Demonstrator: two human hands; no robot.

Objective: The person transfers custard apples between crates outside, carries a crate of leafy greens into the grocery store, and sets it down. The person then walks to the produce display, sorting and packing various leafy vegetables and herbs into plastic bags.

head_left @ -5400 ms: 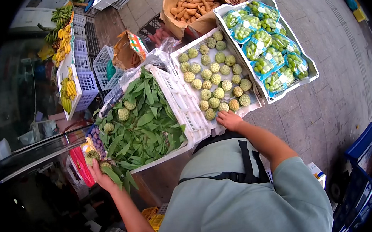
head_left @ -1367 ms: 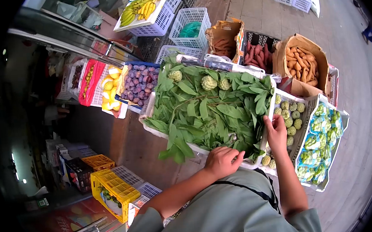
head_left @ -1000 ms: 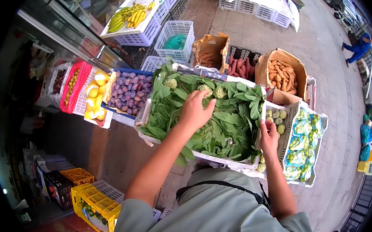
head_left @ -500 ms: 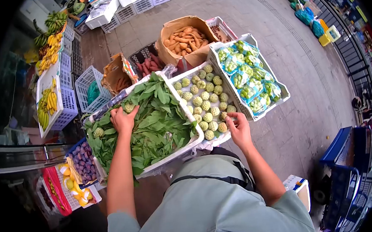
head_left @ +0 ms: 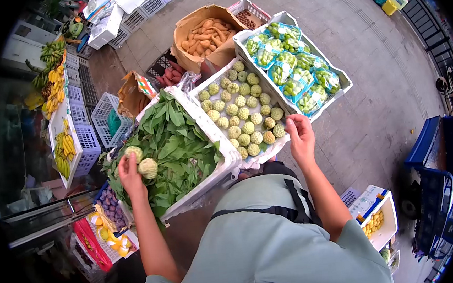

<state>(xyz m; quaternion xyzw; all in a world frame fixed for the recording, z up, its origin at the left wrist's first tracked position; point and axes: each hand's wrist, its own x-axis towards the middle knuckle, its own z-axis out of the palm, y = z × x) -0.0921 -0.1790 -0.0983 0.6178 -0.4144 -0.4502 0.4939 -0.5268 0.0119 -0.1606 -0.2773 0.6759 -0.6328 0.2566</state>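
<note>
My left hand [head_left: 129, 172] grips a knobbly green custard apple [head_left: 147, 168] over the left part of a white crate [head_left: 221, 141] filled with green leaves [head_left: 177, 144]. Another custard apple [head_left: 132, 152] lies among the leaves just above my fingers. My right hand [head_left: 300, 136] rests on the near right edge of a white tray [head_left: 262, 157] that holds several custard apples [head_left: 239, 112] in rows; its fingers touch that rim and hold nothing I can make out.
A tray of bagged green fruit [head_left: 290, 58] sits right of the custard apples. A cardboard box of orange roots [head_left: 203, 35], bananas on white crates [head_left: 65, 147], purple and yellow fruit [head_left: 111, 223] and a blue cart [head_left: 439, 179] surround the stand. Paved ground lies to the right.
My left hand moved from the far side of the leaf crate to its left part and now holds a custard apple. My right hand stays at the tray's edge.
</note>
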